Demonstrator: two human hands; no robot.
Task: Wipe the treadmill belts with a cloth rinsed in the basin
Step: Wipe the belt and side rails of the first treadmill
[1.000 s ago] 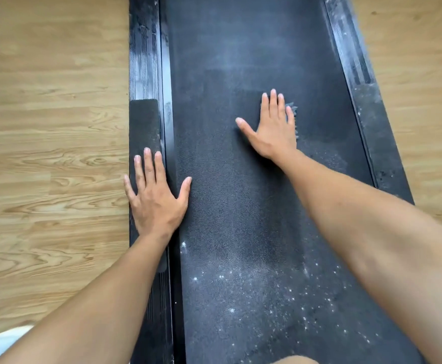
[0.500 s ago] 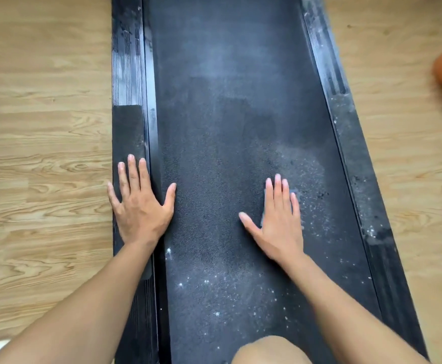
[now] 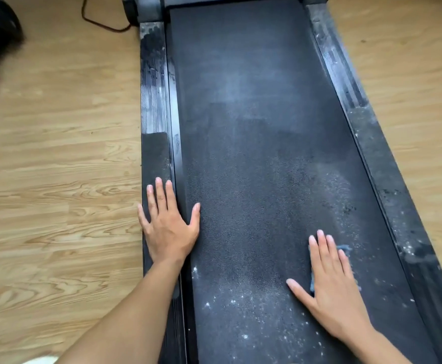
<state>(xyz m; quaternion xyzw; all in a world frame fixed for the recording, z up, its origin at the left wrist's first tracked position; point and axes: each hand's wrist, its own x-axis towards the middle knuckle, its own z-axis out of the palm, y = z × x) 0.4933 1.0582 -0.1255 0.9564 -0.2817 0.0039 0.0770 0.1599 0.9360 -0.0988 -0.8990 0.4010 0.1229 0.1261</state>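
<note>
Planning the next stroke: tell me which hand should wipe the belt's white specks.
Right. The right hand presses the cloth on the belt beside the specks; the left hand rests on the side rail.

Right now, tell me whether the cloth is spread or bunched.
Cannot tell: the right hand covers the cloth on the belt; only blue edges show.

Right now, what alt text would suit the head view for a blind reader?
A person's right hand presses a blue cloth flat on a dusty black treadmill belt, near its right edge. The left hand lies flat on the left side rail, thumb on the belt. Both sides show wooden floor.
</note>
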